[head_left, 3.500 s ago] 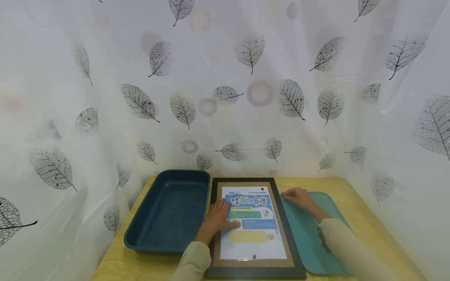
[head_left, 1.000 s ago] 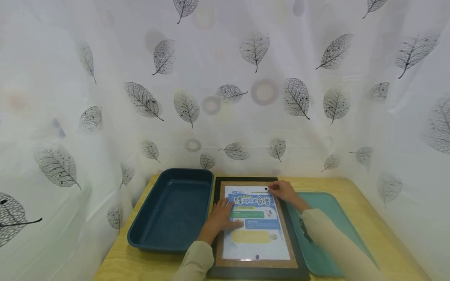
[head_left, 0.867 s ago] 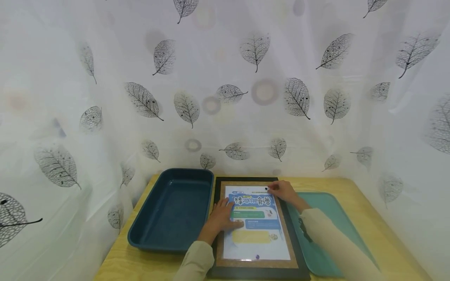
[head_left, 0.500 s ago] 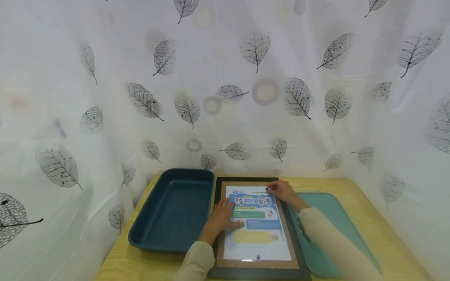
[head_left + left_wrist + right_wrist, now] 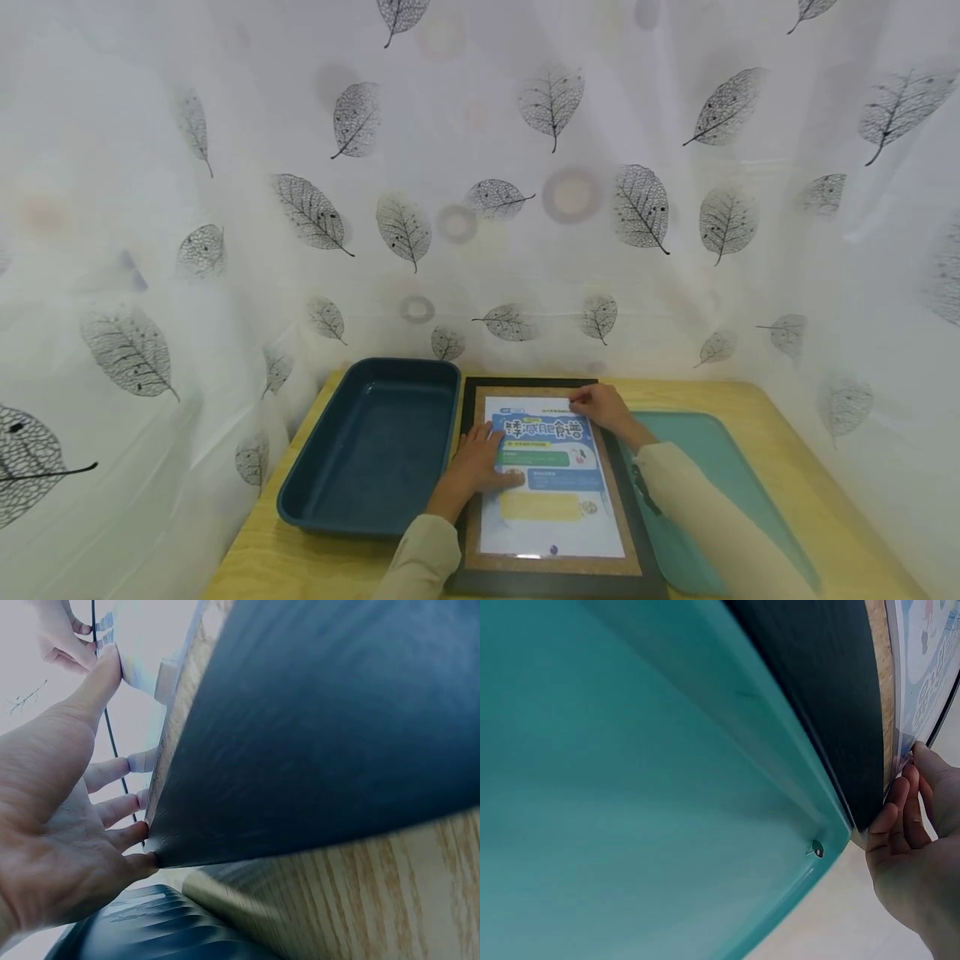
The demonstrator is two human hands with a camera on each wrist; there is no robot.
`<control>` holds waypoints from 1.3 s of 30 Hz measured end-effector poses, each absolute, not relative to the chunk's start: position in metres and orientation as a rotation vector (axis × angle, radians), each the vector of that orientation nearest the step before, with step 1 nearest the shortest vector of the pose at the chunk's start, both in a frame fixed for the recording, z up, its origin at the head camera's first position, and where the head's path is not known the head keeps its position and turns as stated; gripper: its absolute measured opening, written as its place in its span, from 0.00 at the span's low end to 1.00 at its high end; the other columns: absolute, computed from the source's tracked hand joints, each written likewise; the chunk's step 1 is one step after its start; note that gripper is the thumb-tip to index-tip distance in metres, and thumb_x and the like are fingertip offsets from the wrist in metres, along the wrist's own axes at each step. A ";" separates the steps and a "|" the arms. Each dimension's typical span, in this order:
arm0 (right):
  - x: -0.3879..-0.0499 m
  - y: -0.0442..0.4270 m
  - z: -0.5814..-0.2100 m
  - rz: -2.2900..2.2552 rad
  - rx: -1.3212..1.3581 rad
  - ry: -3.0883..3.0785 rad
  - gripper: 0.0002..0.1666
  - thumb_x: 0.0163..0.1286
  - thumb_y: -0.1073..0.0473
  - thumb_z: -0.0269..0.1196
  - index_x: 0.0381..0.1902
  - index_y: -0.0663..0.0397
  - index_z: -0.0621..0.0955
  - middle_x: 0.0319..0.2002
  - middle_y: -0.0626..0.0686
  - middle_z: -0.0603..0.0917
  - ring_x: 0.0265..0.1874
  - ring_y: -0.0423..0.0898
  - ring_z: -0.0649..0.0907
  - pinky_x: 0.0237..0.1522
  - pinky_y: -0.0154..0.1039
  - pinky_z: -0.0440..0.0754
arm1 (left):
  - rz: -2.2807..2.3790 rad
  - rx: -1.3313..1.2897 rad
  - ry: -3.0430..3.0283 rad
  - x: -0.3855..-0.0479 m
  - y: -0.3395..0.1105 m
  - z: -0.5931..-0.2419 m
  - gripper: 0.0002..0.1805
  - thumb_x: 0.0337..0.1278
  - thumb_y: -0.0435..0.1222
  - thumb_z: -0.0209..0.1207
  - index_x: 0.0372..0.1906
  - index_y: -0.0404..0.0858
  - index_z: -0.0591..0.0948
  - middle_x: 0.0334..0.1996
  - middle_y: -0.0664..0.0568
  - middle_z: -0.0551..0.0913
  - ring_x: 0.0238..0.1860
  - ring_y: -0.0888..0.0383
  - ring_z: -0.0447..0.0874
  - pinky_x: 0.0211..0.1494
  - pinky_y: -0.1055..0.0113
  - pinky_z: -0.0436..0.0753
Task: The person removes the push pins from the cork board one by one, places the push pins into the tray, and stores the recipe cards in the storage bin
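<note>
- White curtain [image 5: 465, 267] printed with grey leaves closes in the back and both sides from where I stand.
- Pale wooden table [image 5: 795, 467], its near edge cut off.
- Dark blue tray [image 5: 375, 467] just left of the board.
- Teal tray [image 5: 712, 446] just right, partly covered by the right sleeve [image 5: 712, 508].
- Black-framed cork board [image 5: 562, 583] between them.
- Printed sheet [image 5: 555, 479] lying on the board, fine print unreadable.
- Left hand [image 5: 476, 462] flat, fingers spread over the sheet's left edge.
- Right hand [image 5: 606, 412] pinching a small pin [image 5: 906, 759] at the sheet's top right corner, fingertips mostly hiding it.
- Purple pin [image 5: 553, 550] at the sheet's bottom; loose tack [image 5: 817, 848] in the teal tray.
</note>
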State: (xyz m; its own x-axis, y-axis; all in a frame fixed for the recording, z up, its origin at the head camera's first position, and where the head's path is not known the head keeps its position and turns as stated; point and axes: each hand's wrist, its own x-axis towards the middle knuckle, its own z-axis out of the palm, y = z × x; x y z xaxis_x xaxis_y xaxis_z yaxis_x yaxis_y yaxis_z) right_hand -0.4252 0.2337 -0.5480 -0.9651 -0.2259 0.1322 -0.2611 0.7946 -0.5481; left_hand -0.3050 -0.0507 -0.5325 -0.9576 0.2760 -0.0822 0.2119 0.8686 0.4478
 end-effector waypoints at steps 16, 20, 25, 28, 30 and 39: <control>-0.423 0.230 -0.547 0.936 0.308 -2.937 0.09 0.67 0.63 0.71 0.43 0.62 0.89 0.38 0.56 0.90 0.38 0.51 0.87 0.48 0.51 0.87 | 0.647 0.376 2.902 -0.306 -0.050 -0.534 0.51 0.51 0.60 0.74 0.75 0.39 0.70 0.79 0.40 0.62 0.80 0.39 0.56 0.82 0.41 0.55; -0.424 0.229 -0.549 0.927 0.301 -2.937 0.09 0.67 0.63 0.71 0.43 0.62 0.89 0.38 0.56 0.90 0.39 0.52 0.87 0.49 0.52 0.87 | 0.646 0.377 2.905 -0.306 -0.050 -0.534 0.51 0.52 0.60 0.74 0.75 0.38 0.70 0.79 0.39 0.62 0.80 0.39 0.55 0.82 0.41 0.55; -0.423 0.228 -0.549 0.940 0.276 -2.951 0.08 0.68 0.62 0.71 0.43 0.61 0.89 0.38 0.56 0.90 0.40 0.52 0.87 0.51 0.53 0.86 | 0.653 0.372 2.900 -0.305 -0.050 -0.533 0.51 0.52 0.60 0.74 0.76 0.38 0.70 0.79 0.40 0.62 0.80 0.39 0.55 0.82 0.41 0.55; -0.422 0.229 -0.549 0.941 0.260 -2.957 0.09 0.68 0.62 0.71 0.43 0.61 0.89 0.37 0.55 0.90 0.40 0.52 0.87 0.52 0.53 0.86 | 0.646 0.379 2.904 -0.306 -0.050 -0.533 0.51 0.52 0.60 0.74 0.75 0.38 0.70 0.79 0.39 0.62 0.80 0.39 0.56 0.82 0.41 0.55; -0.422 0.229 -0.549 0.940 0.257 -2.954 0.08 0.68 0.62 0.71 0.43 0.61 0.89 0.37 0.55 0.90 0.39 0.52 0.87 0.52 0.53 0.86 | 0.644 0.385 2.907 -0.306 -0.050 -0.533 0.51 0.52 0.60 0.74 0.75 0.38 0.70 0.79 0.39 0.62 0.80 0.39 0.56 0.82 0.40 0.55; -0.422 0.230 -0.551 0.952 0.258 -2.931 0.08 0.67 0.61 0.72 0.41 0.59 0.89 0.36 0.54 0.90 0.39 0.51 0.87 0.51 0.53 0.86 | 0.645 0.389 2.908 -0.305 -0.050 -0.531 0.51 0.52 0.59 0.74 0.75 0.37 0.70 0.78 0.38 0.62 0.80 0.38 0.57 0.81 0.40 0.56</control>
State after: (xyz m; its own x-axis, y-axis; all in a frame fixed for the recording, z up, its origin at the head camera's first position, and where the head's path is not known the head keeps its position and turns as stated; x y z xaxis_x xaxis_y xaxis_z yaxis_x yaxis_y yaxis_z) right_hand -0.4221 0.2299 -0.5512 -0.9849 -0.1428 0.0977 -0.1730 0.7968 -0.5789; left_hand -0.3051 -0.0498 -0.5314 -0.9571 0.2792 -0.0774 0.2202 0.8747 0.4317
